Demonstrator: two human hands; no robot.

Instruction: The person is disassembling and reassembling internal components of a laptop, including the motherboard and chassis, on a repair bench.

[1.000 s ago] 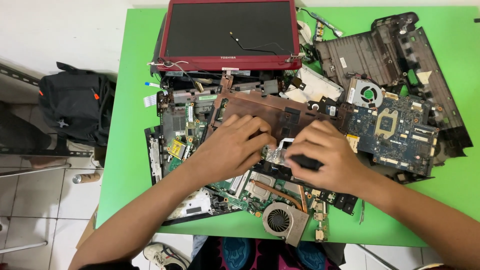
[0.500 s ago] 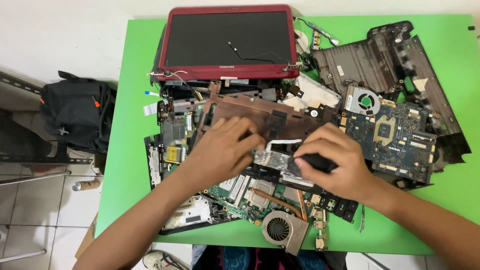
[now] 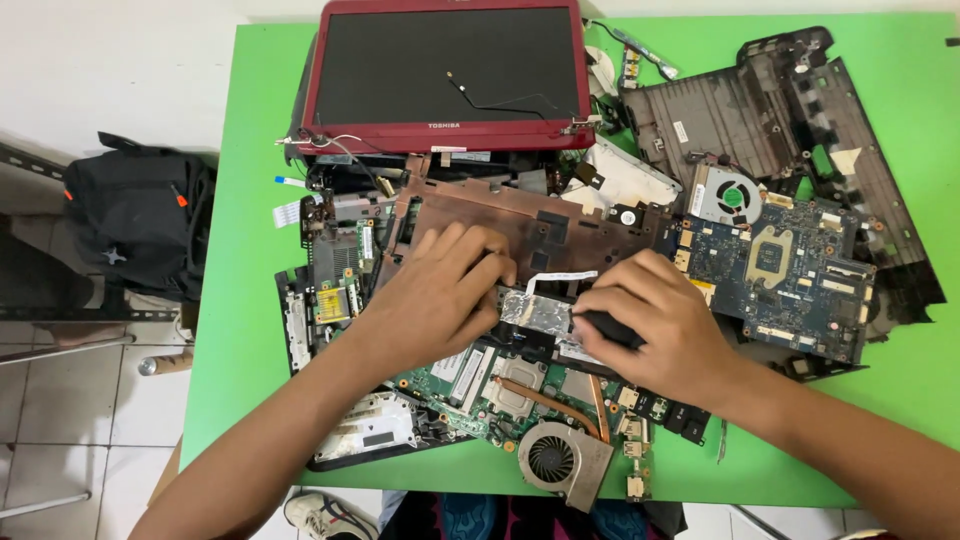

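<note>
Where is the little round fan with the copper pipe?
In the head view, the round fan sits at the near edge of the green table, just below the green circuit board and between the person's forearms.

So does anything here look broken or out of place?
Yes: the red-framed laptop screen lies detached, loose wires trailing from its hinges. Bare circuit boards and a cooling fan are heaped on the green table, one overhanging its near edge.

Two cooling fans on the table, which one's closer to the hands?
The bronze-housed fan at the near table edge, on the green board with the copper heat pipe, just below the right hand. The other fan, silver-framed with green blades, sits farther up by the blue motherboard.
</note>
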